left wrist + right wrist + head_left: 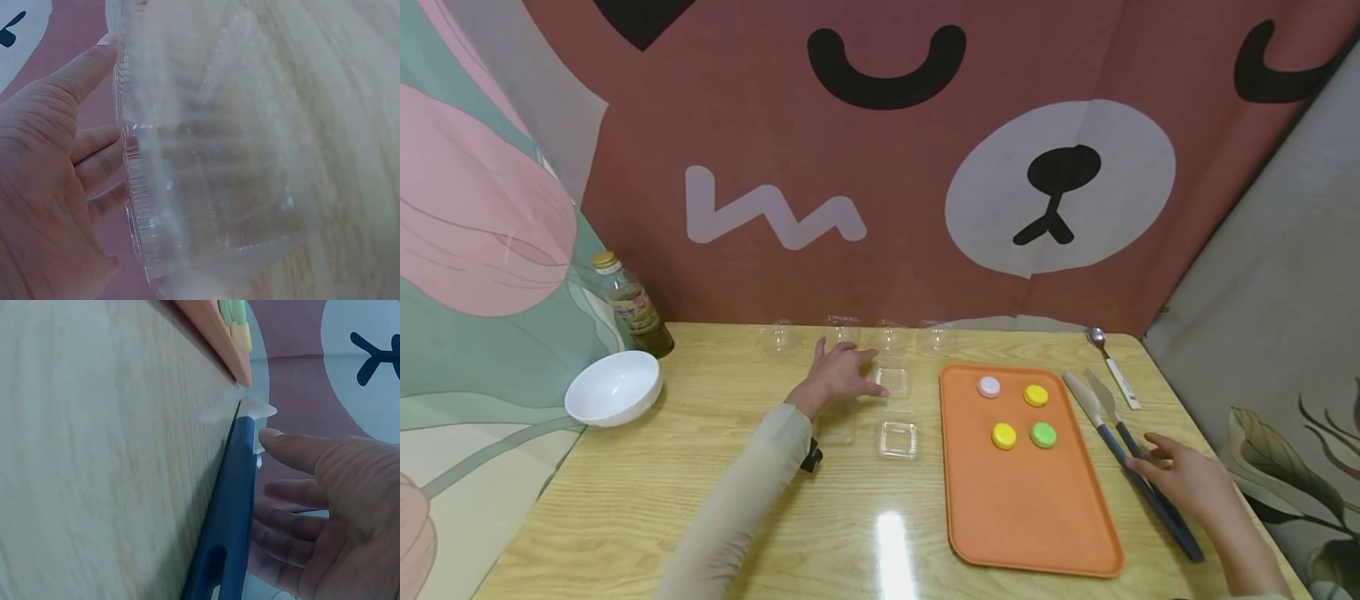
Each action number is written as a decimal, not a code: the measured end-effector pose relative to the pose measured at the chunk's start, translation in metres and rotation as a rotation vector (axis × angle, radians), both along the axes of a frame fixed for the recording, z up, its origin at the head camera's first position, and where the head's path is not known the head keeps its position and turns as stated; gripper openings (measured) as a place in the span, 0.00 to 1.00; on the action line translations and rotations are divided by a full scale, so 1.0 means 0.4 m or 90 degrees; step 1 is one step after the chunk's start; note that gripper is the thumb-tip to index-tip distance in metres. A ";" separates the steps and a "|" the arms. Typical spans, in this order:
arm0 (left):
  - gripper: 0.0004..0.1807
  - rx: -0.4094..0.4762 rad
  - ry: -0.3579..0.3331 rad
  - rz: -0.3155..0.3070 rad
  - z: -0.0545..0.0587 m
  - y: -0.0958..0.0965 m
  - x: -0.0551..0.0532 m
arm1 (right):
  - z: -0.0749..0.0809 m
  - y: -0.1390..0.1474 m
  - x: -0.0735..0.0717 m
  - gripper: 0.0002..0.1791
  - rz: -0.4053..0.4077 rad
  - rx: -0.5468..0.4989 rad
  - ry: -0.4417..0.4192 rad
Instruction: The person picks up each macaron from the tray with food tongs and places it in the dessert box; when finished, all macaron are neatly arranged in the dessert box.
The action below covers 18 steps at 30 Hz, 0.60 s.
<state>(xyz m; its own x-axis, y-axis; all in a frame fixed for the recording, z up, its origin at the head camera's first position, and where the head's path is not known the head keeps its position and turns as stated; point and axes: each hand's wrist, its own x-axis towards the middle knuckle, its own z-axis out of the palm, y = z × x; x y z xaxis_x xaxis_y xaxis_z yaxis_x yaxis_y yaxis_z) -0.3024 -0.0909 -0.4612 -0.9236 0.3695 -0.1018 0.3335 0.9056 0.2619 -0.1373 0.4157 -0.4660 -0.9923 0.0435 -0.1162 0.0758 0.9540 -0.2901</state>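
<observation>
Left of the tray [1022,517], clear boxes [898,436] sat on the counter [625,483]; left hand [841,372] hovered there, fingers apart, contact unclear, right hand [1189,482] loose beside the knives [1150,493]. Probably reaching stage; next move seemed to need fingers closed round a box rim.

Head view above tabletop [625,500], wrist views close
</observation>
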 end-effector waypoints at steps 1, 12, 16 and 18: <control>0.48 0.000 0.000 0.001 0.000 0.000 0.000 | -0.002 0.000 0.000 0.44 0.002 0.003 -0.010; 0.45 -0.001 0.007 0.001 0.002 0.006 -0.001 | -0.021 -0.008 0.010 0.45 0.016 0.013 -0.040; 0.45 -0.006 0.007 0.005 0.002 0.005 -0.001 | -0.029 -0.013 0.018 0.42 0.019 0.016 -0.013; 0.44 -0.004 0.008 0.005 0.003 0.005 -0.001 | -0.033 -0.015 0.021 0.40 0.018 0.022 0.002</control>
